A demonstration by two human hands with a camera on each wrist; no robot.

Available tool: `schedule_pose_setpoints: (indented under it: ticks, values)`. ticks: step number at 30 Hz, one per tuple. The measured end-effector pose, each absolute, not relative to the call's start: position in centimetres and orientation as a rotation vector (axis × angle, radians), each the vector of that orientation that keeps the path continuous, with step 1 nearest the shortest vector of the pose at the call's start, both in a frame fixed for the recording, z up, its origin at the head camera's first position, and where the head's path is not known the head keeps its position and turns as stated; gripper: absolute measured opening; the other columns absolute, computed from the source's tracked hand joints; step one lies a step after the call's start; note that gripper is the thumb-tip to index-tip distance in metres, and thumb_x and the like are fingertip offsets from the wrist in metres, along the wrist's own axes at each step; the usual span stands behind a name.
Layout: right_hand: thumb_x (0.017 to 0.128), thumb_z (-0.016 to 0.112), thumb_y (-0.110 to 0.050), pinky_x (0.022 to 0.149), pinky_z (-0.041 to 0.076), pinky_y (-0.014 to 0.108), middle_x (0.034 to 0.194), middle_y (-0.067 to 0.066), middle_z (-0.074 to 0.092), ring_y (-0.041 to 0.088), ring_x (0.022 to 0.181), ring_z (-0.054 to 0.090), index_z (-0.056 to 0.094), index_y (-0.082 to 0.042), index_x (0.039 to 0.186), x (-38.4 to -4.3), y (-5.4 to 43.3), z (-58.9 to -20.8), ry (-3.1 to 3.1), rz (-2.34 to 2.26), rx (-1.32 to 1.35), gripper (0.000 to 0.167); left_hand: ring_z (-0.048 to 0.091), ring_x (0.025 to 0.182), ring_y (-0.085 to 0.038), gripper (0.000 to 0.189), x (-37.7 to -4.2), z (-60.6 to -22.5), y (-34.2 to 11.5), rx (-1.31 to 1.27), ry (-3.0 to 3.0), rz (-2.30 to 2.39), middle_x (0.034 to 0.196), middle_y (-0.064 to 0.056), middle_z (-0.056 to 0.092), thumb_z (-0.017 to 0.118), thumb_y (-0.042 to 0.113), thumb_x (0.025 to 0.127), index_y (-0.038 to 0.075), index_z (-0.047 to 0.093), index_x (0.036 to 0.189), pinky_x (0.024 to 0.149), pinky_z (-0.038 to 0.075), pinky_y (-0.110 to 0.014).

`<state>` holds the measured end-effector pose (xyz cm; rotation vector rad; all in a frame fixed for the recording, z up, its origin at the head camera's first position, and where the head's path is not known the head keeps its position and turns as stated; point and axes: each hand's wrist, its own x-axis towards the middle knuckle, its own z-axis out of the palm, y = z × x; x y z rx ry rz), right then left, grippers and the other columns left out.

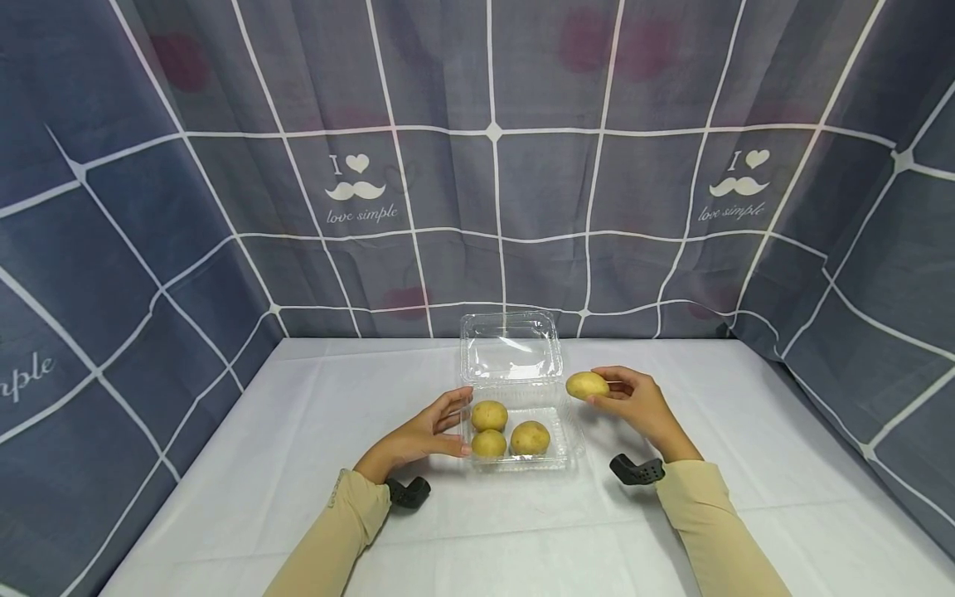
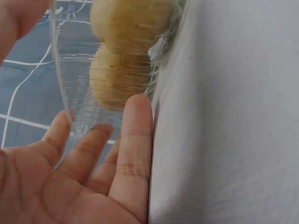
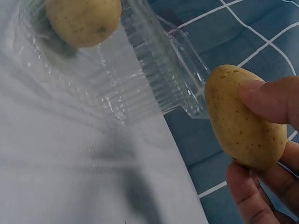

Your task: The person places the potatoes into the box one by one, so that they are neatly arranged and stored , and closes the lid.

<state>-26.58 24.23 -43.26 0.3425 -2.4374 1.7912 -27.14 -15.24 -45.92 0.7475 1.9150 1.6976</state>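
A clear plastic clamshell container (image 1: 525,464) stands on the white-covered table with its lid (image 1: 511,352) raised at the back. Inside it, two potatoes sit at the left, a rear potato (image 1: 489,414) and a front potato (image 1: 488,444), while a third potato (image 1: 530,438) lies at the right. My left hand (image 1: 421,435) is spread along the container's left side, its fingers (image 2: 135,140) resting by the ribbed wall. Up beside the container's right rear, my right hand (image 1: 643,406) holds another potato (image 3: 245,116) between thumb and fingers, above the table.
White cloth (image 1: 418,547) covers the tabletop. Dark grid-patterned curtains (image 1: 537,191) enclose the back and both sides, the rear one right behind the raised lid. A black wrist mount (image 1: 409,492) is on the left wrist and another black mount (image 1: 636,470) on the right.
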Motion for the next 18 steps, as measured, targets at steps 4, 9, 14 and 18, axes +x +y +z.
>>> schedule_pose_setpoints:
  ticks: [4, 9, 14, 18]
  values:
    - [0.092, 0.083, 0.002, 0.084, 0.06, 0.016, 0.129, 0.032, 0.068, -0.001, 0.094, 0.071, 0.062, 0.017, 0.136, -26.5, 23.9, -43.0, -2.458, 1.772, 0.344, 0.051, 0.019, 0.161, -0.052, 0.104, -27.2, -45.9, -15.3, 0.747, 1.918, 1.696, 0.177, -0.028, 0.014, 0.084, 0.005, 0.094, -0.001, 0.014, 0.17, 0.124, 0.04, -0.058]
    - [0.091, 0.084, 0.0, 0.083, 0.06, 0.017, 0.126, 0.028, 0.071, 0.001, 0.093, 0.07, 0.065, 0.016, 0.134, -26.4, 23.5, -42.7, -2.479, 1.736, 0.343, 0.05, 0.019, 0.161, -0.052, 0.104, -27.2, -45.9, -15.3, 0.742, 1.917, 1.699, 0.177, -0.028, 0.013, 0.084, 0.005, 0.094, -0.001, 0.014, 0.17, 0.124, 0.04, -0.058]
    - [0.089, 0.084, 0.0, 0.084, 0.059, 0.017, 0.122, 0.026, 0.073, 0.005, 0.093, 0.07, 0.066, 0.015, 0.132, -26.3, 23.0, -42.4, -2.491, 1.726, 0.348, 0.049, 0.019, 0.161, -0.052, 0.104, -27.2, -46.0, -15.2, 0.744, 1.913, 1.704, 0.177, -0.028, 0.013, 0.084, 0.004, 0.094, 0.0, 0.014, 0.171, 0.124, 0.04, -0.057]
    - [0.088, 0.085, -0.001, 0.084, 0.059, 0.018, 0.121, 0.024, 0.074, 0.009, 0.094, 0.07, 0.067, 0.014, 0.131, -26.1, 22.6, -42.3, -2.501, 1.71, 0.355, 0.049, 0.019, 0.161, -0.051, 0.104, -27.2, -46.0, -15.2, 0.739, 1.916, 1.701, 0.177, -0.027, 0.015, 0.084, 0.005, 0.094, 0.001, 0.015, 0.171, 0.124, 0.04, -0.057]
